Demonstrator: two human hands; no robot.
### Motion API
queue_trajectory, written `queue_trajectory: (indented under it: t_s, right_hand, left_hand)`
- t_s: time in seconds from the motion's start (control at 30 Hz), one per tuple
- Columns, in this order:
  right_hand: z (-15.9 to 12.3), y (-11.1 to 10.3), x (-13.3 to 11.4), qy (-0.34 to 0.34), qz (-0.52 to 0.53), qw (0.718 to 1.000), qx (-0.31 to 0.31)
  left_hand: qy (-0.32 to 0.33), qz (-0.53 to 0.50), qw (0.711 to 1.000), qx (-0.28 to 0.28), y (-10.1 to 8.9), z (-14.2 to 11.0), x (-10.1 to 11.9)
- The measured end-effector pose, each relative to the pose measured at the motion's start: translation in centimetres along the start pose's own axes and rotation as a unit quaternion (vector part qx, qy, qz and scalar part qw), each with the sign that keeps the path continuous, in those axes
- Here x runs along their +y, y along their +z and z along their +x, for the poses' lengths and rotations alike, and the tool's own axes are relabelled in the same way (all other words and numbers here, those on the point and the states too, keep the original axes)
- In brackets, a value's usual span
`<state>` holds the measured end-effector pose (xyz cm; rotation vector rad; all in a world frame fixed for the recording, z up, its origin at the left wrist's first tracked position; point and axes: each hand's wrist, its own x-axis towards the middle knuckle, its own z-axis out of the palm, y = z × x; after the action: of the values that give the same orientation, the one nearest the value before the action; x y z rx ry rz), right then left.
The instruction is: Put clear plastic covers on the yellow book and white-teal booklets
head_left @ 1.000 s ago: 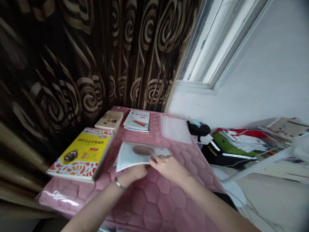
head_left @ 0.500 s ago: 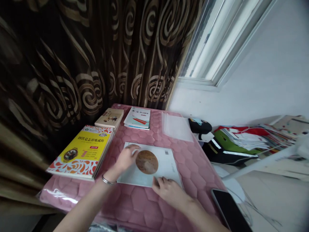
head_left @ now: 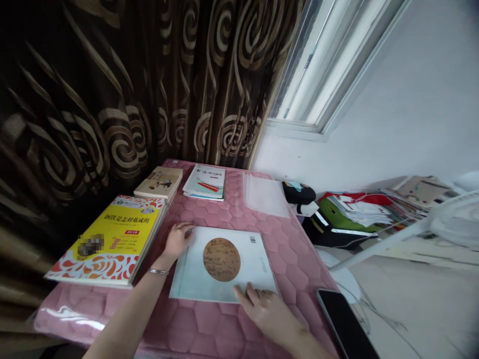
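Note:
A pale blue-white book [head_left: 220,291] lies flat with a round brown picture of handwriting and a small barcode facing up. My left hand [head_left: 178,241], a silver bangle at its wrist, is at the book's upper left corner, with loosely bent fingers. Whether it pinches the edge is unclear. Across the lower right part of the cover rests my right hand [head_left: 262,305], fingers spread, with a ring on one finger. To the left is a thick stack topped by a yellow book [head_left: 123,232]; a tan book [head_left: 159,182] lies behind it.
Thin white books [head_left: 205,180] and a translucent sheet [head_left: 265,194] lie toward the back of the pink quilted table [head_left: 209,324]. A phone [head_left: 346,321] rests at the right edge. Beyond stand a black case [head_left: 298,192], piled papers [head_left: 364,212] and a white fan [head_left: 445,219].
My left hand has slid left off the cover to the book's corner, uncovering the round picture's left side. My right hand stays on the lower right part. The view has shifted slightly.

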<state>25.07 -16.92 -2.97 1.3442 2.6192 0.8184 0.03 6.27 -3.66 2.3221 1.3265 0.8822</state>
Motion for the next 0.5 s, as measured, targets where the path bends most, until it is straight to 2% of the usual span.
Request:
queue_trajectory:
  t_s: [0.17, 0.33, 0.5]
  right_hand:
    - [-0.6, -0.1, 0.1, 0.027, 0.018, 0.999, 0.022]
    - [-0.8, 0.1, 0.7, 0.034, 0.104, 0.993, 0.033]
    - [-0.2, 0.1, 1.1, 0.052, 0.167, 0.985, 0.009]
  left_hand:
    - [-0.009, -0.003, 1.000, 0.007, 0.2, -0.2, -0.5]
    - [-0.007, -0.018, 1.000, 0.001, 0.1, -0.2, -0.9]
    - [-0.012, -0.028, 1.000, 0.000, 0.1, -0.2, -1.0]
